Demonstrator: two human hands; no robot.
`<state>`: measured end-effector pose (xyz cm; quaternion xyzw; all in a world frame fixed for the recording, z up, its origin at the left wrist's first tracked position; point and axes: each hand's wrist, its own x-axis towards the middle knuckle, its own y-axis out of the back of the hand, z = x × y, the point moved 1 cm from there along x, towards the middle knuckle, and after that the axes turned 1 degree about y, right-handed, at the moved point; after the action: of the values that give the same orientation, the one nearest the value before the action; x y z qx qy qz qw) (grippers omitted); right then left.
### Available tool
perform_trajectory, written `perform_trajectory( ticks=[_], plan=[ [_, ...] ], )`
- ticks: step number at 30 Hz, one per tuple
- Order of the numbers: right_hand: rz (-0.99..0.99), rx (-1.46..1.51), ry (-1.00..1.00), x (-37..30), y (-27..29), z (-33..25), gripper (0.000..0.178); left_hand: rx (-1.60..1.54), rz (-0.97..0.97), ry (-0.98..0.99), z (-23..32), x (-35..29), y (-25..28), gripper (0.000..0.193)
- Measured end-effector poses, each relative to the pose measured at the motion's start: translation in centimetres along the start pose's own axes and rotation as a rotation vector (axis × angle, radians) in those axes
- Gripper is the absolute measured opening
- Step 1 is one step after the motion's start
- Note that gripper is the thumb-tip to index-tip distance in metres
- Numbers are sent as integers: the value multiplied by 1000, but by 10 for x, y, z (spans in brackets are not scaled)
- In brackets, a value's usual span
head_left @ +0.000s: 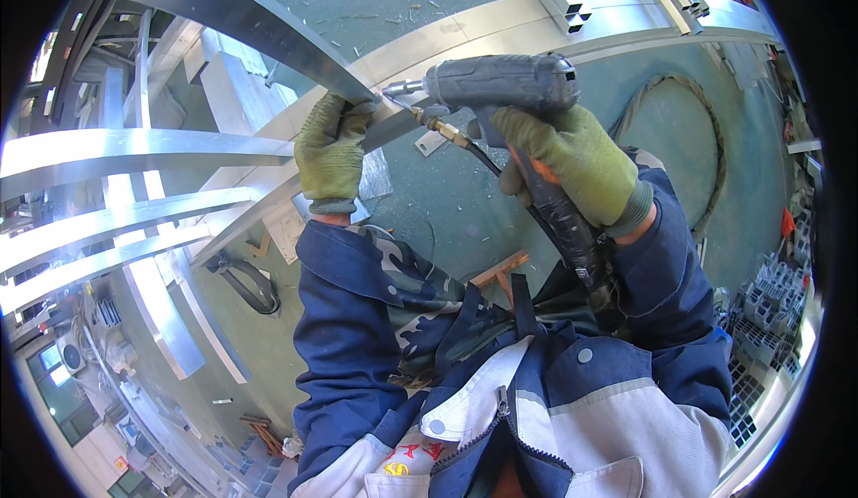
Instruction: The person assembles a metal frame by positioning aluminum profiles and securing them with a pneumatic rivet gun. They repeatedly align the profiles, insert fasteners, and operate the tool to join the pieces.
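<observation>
My right hand (581, 163), in a green work glove, is wrapped round the grip of a black rivet gun (500, 82) with orange trim. The gun lies nearly level, and its silver nose points left at an aluminium joint. Close to that tip, my left hand (331, 154), gloved the same way, has its fingers curled about the end of a long aluminium bar (259, 29); its fingertips are partly hidden. That bar meets a wide aluminium beam (465, 33) running across in front of me. A brass hose fitting (442, 131) on a black hose hangs just below the nose.
Several more aluminium bars (143, 149) jut out to the left. Short square tubes (559, 2) rest on the beam's far right. A coiled hose (715, 140) lies on the green floor, which is strewn with small metal bits. Stacked profiles (773, 306) stand at the right.
</observation>
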<state>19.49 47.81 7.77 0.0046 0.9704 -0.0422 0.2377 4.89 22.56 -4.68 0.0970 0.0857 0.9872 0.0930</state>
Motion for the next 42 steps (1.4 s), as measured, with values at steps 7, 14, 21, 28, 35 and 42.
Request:
perform_trajectory(
  ticks=[7, 14, 21, 28, 35, 42],
  plan=[
    [35, -48, 93, -1, -11, 3, 46, -13, 10, -8, -4, 1, 0, 26],
    [28, -151, 115, 0, -15, 6, 46, 59, 19, -79, -8, 4, -1, 27],
    [108, -129, 129, -5, -28, 4, 34, 191, 25, -176, -18, 7, 3, 36],
    [43, -139, 164, -2, -23, 8, 47, 58, 0, -95, -26, 4, 2, 37],
    [78, -163, 177, -5, -23, 11, 46, 72, 6, -93, -24, 5, 0, 31],
    [58, -238, 215, -4, -22, 16, 42, 127, 11, -147, -31, 8, 4, 31]
  ],
)
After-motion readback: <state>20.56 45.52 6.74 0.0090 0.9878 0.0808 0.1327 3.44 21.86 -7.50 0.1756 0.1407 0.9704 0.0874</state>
